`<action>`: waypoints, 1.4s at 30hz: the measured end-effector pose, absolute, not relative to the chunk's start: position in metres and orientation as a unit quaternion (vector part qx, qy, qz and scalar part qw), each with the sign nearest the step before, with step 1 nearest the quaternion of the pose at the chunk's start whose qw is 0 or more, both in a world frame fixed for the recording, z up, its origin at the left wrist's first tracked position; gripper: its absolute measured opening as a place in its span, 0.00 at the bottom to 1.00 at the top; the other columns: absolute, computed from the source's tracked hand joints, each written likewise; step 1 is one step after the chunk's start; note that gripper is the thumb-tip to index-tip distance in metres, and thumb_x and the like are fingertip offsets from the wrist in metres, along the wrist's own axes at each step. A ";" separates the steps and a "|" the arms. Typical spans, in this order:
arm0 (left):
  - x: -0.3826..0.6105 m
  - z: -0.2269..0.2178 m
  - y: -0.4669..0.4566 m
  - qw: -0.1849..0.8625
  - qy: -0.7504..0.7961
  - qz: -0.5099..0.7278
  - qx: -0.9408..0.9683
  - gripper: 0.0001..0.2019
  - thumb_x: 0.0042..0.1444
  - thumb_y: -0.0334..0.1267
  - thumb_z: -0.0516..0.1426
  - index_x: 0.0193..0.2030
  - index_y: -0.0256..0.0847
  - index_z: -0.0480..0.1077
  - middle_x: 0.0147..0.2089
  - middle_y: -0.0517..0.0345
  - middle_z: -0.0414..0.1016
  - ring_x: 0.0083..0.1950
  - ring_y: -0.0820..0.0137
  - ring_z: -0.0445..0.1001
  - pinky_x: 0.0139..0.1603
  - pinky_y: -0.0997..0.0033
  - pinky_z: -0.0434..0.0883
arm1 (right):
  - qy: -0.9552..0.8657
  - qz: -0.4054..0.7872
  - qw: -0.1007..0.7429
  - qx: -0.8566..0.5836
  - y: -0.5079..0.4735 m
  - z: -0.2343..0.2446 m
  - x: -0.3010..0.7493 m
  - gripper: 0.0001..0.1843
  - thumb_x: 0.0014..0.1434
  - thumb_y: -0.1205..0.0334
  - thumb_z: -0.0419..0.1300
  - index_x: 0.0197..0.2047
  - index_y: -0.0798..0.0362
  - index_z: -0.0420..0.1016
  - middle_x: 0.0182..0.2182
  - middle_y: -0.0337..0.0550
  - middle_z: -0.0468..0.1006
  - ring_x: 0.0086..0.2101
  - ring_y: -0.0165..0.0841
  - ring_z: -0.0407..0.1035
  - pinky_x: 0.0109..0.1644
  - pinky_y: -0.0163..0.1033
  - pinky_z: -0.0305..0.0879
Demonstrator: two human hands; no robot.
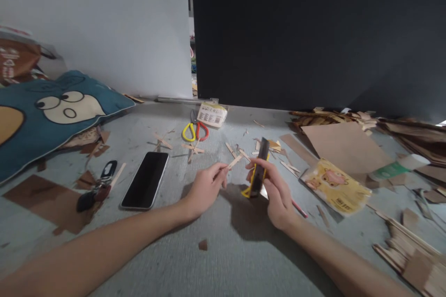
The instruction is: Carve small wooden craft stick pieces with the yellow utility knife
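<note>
Between the thumb and fingers of my left hand (pixel 208 188) is a thin wooden stick (pixel 235 162), its free end pointing up and right. My right hand (pixel 277 190) grips a long black-and-yellow tool (pixel 258 174), held nearly upright; its exact kind I cannot make out. The two hands are apart, just above the table. Loose wooden strips (pixel 230 150) lie right behind the stick. Further back are a star of crossed sticks (pixel 193 150) and scissors (pixel 195 132) with one yellow and one red handle. A red pen-like rod (pixel 299 209) shows beyond my right wrist.
A phone (pixel 145 180) and keys (pixel 99 190) lie left, before a blue cushion (pixel 66 111). A yellow packet (pixel 335 188), brown cardboard (pixel 348 144), a green-and-white tube (pixel 399 167) and piled wooden sticks (pixel 404 250) fill the right. A dark panel (pixel 313 37) stands behind.
</note>
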State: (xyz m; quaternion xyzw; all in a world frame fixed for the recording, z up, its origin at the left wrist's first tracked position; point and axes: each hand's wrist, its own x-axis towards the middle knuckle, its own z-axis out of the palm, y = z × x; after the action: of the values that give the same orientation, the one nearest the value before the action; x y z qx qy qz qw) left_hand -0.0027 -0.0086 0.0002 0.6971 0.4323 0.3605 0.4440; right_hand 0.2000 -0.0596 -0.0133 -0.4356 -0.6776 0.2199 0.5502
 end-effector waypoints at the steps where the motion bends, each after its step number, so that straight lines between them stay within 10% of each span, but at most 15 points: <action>1: -0.003 0.000 -0.009 0.449 0.425 0.370 0.693 0.17 0.71 0.47 0.51 0.47 0.41 0.77 0.27 0.62 0.74 0.29 0.69 0.71 0.36 0.70 0.66 | -0.679 0.234 0.557 -0.417 -0.057 -0.015 0.201 0.23 0.74 0.62 0.44 0.68 0.47 0.66 0.53 0.52 0.78 0.50 0.39 0.77 0.51 0.48 0.75; 4: -0.003 0.000 -0.010 0.467 0.411 0.390 0.678 0.18 0.70 0.49 0.53 0.54 0.40 0.76 0.29 0.60 0.75 0.32 0.68 0.73 0.37 0.70 0.67 | -0.673 0.247 0.563 -0.412 -0.053 -0.021 0.199 0.26 0.72 0.64 0.48 0.71 0.48 0.61 0.57 0.55 0.78 0.57 0.42 0.75 0.60 0.52 0.73; 11: -0.001 0.002 -0.013 0.496 0.390 0.429 0.646 0.16 0.70 0.52 0.54 0.49 0.41 0.69 0.28 0.61 0.74 0.31 0.68 0.73 0.37 0.70 0.69 | -0.693 0.117 0.525 -0.480 -0.060 -0.020 0.204 0.12 0.65 0.48 0.65 0.40 0.47 0.76 0.29 0.40 0.78 0.26 0.36 0.73 0.33 0.40 0.72; 17: -0.001 -0.002 -0.013 0.521 0.391 0.423 0.630 0.17 0.70 0.54 0.55 0.51 0.42 0.65 0.31 0.59 0.79 0.34 0.66 0.77 0.42 0.66 0.72 | -0.688 0.156 0.506 -0.496 -0.068 -0.022 0.200 0.21 0.68 0.48 0.59 0.60 0.46 0.75 0.40 0.48 0.85 0.39 0.46 0.82 0.51 0.52 0.78; 23: -0.005 0.001 -0.006 0.422 0.406 0.391 0.710 0.13 0.69 0.45 0.54 0.44 0.42 0.77 0.43 0.52 0.83 0.46 0.62 0.78 0.49 0.63 0.71 | -0.615 0.234 0.549 -0.515 -0.063 -0.028 0.195 0.19 0.65 0.42 0.64 0.49 0.46 0.76 0.38 0.50 0.84 0.35 0.45 0.80 0.41 0.50 0.78; 27: -0.007 0.001 -0.002 0.416 0.438 0.356 0.713 0.11 0.69 0.41 0.52 0.48 0.43 0.75 0.33 0.59 0.78 0.36 0.64 0.74 0.42 0.67 0.69 | -0.645 0.212 0.540 -0.498 -0.054 -0.014 0.205 0.16 0.68 0.43 0.63 0.42 0.45 0.82 0.35 0.46 0.85 0.34 0.40 0.79 0.39 0.44 0.76; 42: -0.015 -0.002 0.000 0.409 0.400 0.310 0.759 0.01 0.67 0.35 0.50 0.43 0.46 0.60 0.25 0.69 0.61 0.26 0.68 0.60 0.33 0.69 0.55 | -0.777 0.249 0.438 -0.377 -0.053 -0.002 0.209 0.11 0.72 0.61 0.60 0.52 0.46 0.83 0.34 0.41 0.87 0.32 0.33 0.82 0.40 0.38 0.77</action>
State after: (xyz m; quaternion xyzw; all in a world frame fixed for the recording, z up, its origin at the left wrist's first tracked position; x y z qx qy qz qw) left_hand -0.0151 0.0000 -0.0017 0.7593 0.4001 0.3103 0.4089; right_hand 0.2095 -0.0534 -0.0022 -0.3772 -0.7767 0.2495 0.4384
